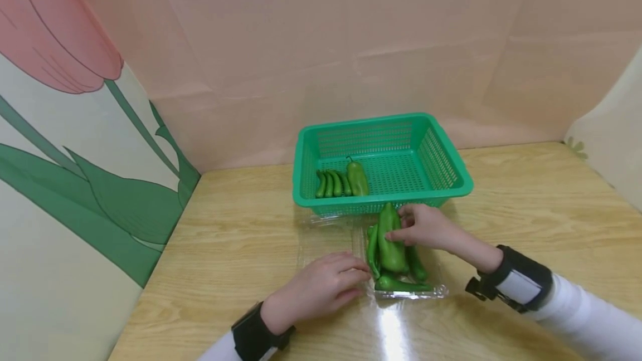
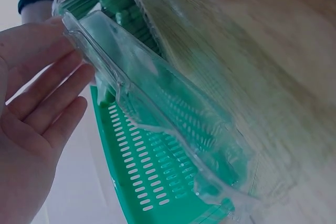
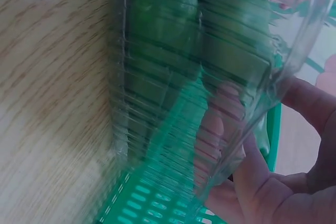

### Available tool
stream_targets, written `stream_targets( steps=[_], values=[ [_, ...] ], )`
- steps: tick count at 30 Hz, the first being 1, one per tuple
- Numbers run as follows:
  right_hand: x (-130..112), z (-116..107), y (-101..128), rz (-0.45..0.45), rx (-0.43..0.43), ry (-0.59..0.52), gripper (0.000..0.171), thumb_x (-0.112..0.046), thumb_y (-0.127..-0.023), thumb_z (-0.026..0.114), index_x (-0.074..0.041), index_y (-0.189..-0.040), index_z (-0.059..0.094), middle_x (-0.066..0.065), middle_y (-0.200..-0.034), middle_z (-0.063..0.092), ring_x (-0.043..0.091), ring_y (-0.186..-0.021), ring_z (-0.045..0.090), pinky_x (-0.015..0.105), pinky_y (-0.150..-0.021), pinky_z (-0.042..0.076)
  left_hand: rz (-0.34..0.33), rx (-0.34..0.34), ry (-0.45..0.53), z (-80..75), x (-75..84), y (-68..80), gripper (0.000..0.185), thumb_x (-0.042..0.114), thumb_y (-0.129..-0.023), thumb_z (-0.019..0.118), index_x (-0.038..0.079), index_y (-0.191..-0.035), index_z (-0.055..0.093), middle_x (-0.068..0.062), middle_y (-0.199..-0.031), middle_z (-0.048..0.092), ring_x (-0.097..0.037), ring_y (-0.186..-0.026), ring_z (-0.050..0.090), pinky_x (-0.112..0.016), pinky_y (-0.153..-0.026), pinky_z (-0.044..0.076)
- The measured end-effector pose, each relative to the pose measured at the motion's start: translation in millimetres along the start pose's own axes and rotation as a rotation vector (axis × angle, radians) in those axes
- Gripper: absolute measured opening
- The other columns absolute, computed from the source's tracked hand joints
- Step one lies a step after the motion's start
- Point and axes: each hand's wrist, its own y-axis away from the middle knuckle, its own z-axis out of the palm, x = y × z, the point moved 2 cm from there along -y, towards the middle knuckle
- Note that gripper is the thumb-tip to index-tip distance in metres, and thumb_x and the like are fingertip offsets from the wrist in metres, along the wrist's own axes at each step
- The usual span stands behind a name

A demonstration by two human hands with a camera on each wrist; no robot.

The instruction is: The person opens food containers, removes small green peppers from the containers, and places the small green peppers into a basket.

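Observation:
My right hand (image 1: pixel 426 227) grips a large green pepper (image 1: pixel 391 252) between thumb and fingers, over the filled half of a clear plastic clamshell box (image 1: pixel 439 293). Thinner green peppers lie around it: one along the left side (image 1: pixel 372 252), one at the right (image 1: pixel 416 265), one across the front (image 1: pixel 401 284). Seen through the ribbed wall in the right wrist view, the right fingers (image 3: pixel 226 103) reach inside beside the peppers. My left hand (image 1: pixel 321 286) is at the box's left edge; in the left wrist view its loosely extended fingers (image 2: pixel 58 87) meet the clear rim (image 2: pixel 126 93).
Behind the box stands a green slotted basket (image 1: pixel 381 121). Several small thin peppers (image 1: pixel 333 183) and one larger pepper (image 1: pixel 357 177) lie in its left part. The box's open lid (image 1: pixel 326 244) lies flat to the left on the wooden table (image 1: pixel 236 227).

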Motion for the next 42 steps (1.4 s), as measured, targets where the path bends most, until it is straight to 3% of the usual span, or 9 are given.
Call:
stream_targets(
  steps=[11,23,33,42],
  values=[
    [-1,2,2,0.010,-0.018,-0.055,0.060,-0.026,-0.077,0.078,0.011,-0.116,0.052,0.014,-0.089,0.065,0.016,-0.067,0.065,0.034,-0.064,0.060,0.026,0.027,0.014,-0.5,1.3,-1.3,0.027,0.023,-0.084,0.070,0.014,-0.110,0.067,0.003,-0.116,0.065,-0.009,-0.112,0.059,-0.025,-0.110,0.038],
    [-16,-5,8,-0.092,0.020,0.007,0.049,-0.031,-0.077,0.077,0.001,-0.109,0.058,0.006,-0.084,0.067,0.014,-0.067,0.062,0.031,-0.056,0.056,0.027,0.016,0.010,-2.4,2.6,-1.6,0.027,0.022,-0.084,0.071,0.013,-0.109,0.067,0.003,-0.115,0.065,-0.008,-0.111,0.059,-0.023,-0.111,0.036],
    [-33,-18,9,-0.133,0.051,0.014,0.051,-0.032,-0.078,0.075,0.002,-0.114,0.060,0.008,-0.091,0.069,0.014,-0.080,0.065,0.028,-0.063,0.058,0.017,0.008,0.009,-3.1,3.2,-1.6,0.027,0.023,-0.084,0.070,0.013,-0.109,0.067,0.003,-0.115,0.065,-0.008,-0.112,0.058,-0.025,-0.112,0.035],
    [-53,-40,3,-0.106,0.055,0.045,0.045,-0.033,-0.080,0.072,-0.002,-0.111,0.061,0.009,-0.094,0.070,0.014,-0.076,0.066,0.027,-0.064,0.058,0.016,0.007,0.019,-3.9,3.3,-1.9,0.025,0.022,-0.085,0.070,0.013,-0.108,0.068,0.003,-0.115,0.065,-0.008,-0.111,0.059,-0.025,-0.111,0.037]
  ],
)
